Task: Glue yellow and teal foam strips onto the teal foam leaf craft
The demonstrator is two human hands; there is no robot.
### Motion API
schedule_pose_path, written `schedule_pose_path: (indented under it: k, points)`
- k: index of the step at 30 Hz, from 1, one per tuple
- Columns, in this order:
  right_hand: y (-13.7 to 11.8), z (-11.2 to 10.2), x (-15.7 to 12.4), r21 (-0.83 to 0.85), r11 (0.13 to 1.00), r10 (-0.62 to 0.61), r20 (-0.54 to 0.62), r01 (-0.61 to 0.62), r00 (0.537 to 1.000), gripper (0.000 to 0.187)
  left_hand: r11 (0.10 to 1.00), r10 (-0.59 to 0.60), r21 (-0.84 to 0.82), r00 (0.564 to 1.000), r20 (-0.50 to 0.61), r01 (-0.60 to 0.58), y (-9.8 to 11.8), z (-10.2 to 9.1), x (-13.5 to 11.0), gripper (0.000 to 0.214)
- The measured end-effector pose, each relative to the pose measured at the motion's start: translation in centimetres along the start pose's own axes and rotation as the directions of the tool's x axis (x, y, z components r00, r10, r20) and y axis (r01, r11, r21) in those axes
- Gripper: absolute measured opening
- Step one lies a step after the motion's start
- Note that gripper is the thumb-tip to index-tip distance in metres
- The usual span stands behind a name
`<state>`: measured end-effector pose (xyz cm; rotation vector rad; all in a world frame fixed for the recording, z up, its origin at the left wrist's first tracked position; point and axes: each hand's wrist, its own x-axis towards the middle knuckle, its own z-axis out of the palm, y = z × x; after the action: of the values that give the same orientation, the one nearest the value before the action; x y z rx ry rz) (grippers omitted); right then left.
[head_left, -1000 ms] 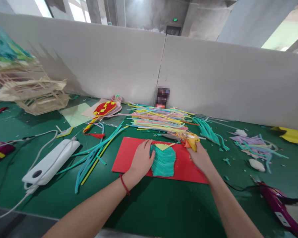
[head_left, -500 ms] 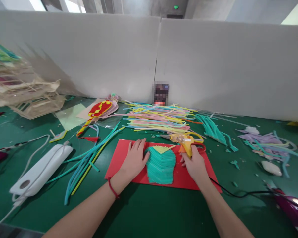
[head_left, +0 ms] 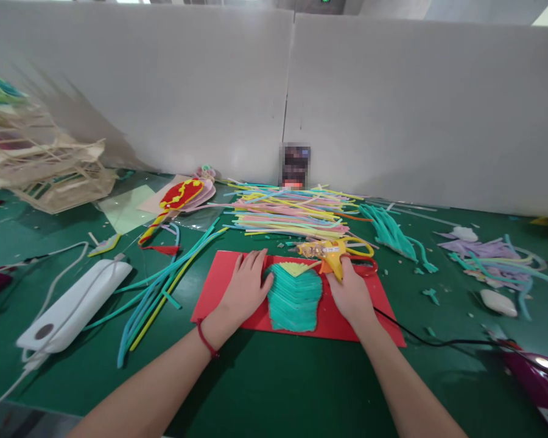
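Observation:
A red card lies on the green table, bearing a teal patch built of glued strips with a yellow pointed piece at its top. My left hand rests flat on the card's left half, fingers stretched out, thumb at the patch's left edge. My right hand is wrapped round the handle of a yellow hot glue gun; its nozzle points left, above the card's top edge. From it a black cord runs off right. Orange-and-yellow-handled scissors lie partly behind the gun.
Pastel strips are piled behind the card. Teal strips and purple scraps lie right. At left are loose strips, a white power strip, a red-and-yellow fan-shaped piece and a stick frame. A grey partition stands behind.
My right hand has shifted slightly left with the glue gun, bringing it nearer the teal patch. My left hand stays flat on the card. The view has tipped down slightly.

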<state>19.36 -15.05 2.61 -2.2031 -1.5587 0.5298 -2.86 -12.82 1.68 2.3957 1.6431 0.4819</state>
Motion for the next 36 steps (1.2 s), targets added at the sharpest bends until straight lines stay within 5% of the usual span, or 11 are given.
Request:
schedule_pose_path:
  k: [14,26,36]
  points:
    - [-0.3,-0.4,-0.7,-0.119,0.992,0.042,0.043,-0.036,0.998,0.036,0.998,0.021,0.056,1.0,0.02,-0.022,0.8,-0.2,-0.4,0.048]
    - [0.8,-0.1,-0.8,0.105,0.991,0.082,0.012,-0.083,0.997,0.032,0.995,0.05,0.088,0.999,0.011,-0.051,0.9,-0.1,-0.6,0.041]
    - [0.8,0.4,-0.5,0.057,0.998,0.032,-0.074,-0.028,0.997,0.034,0.99,0.03,0.136,0.999,-0.041,-0.024,1.4,0.1,-0.9,0.038]
